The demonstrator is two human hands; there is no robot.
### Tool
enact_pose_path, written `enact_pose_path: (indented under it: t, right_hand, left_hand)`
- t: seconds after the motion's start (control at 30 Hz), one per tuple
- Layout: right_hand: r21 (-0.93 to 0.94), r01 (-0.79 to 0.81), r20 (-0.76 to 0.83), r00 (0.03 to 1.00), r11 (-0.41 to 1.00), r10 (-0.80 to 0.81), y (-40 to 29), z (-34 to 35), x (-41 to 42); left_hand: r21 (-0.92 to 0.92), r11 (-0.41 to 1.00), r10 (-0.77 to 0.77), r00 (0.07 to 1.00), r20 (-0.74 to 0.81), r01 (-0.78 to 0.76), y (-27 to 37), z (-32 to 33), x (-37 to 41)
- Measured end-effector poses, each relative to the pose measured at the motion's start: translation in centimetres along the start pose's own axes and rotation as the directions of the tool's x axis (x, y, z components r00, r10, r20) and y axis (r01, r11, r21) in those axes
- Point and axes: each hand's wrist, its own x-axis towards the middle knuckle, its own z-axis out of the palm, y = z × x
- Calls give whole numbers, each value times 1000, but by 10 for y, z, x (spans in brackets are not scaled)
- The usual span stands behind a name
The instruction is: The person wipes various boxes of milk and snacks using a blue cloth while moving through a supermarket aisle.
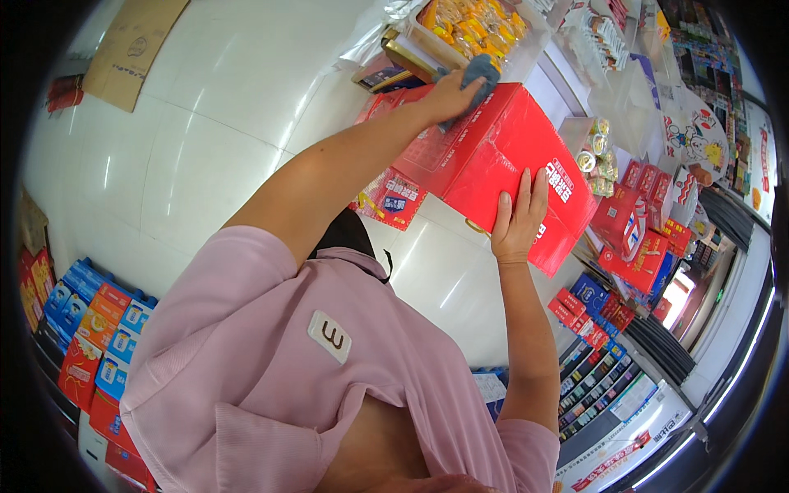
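Observation:
Near the top centre, my left hand [453,98] grips a crumpled grey-blue cloth [482,73] against the upper edge of a large red cardboard box [493,145]. My right hand [523,215] lies flat on the box's right-hand face, fingers pointing up the picture and thumb a little apart. White writing marks that face. The part of the cloth under my left palm is hidden. Just beyond the cloth, a clear plastic bin [453,54] holds many wrapped yellow-orange snacks. A red printed package [394,197] shows below the box, left of my right hand.
Shelving with packaged snacks [599,148] and red gift boxes [635,252] runs along the right. Dark flat boxes [394,77] lie beside the bin. A flattened cardboard sheet [132,52] is on the tiled floor [209,135] at upper left. Stacked drink cartons [102,333] stand at lower left.

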Motion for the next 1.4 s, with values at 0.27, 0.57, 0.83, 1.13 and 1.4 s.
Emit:
enact_pose_path:
  t: [0.27, 0.57, 0.83, 1.13, 1.4]
  right_hand:
    - [12, -14, 6, 1000, 1000, 14, -1, 1, 4]
    - [14, -22, 11, 1000, 1000, 21, -3, 0, 4]
    - [35, -16, 23, 1000, 999, 15, -4, -2, 8]
    - [70, -48, 92, 995, 996, 42, -1, -3, 9]
    - [75, -68, 138, 989, 995, 57, -1, -4, 10]
  left_hand:
    - [178, 983, 53, 994, -99, -35, -131, -20, -65]
    - [-315, 947, -54, 997, 60, 70, -147, -34, -179]
    - [82, 996, 42, 992, -123, -32, -190, -15, -67]
    - [57, 926, -365, 923, -124, 373, -174, -30, 22]
    - [413, 771, -507, 860, -65, 485, -260, -51, 56]
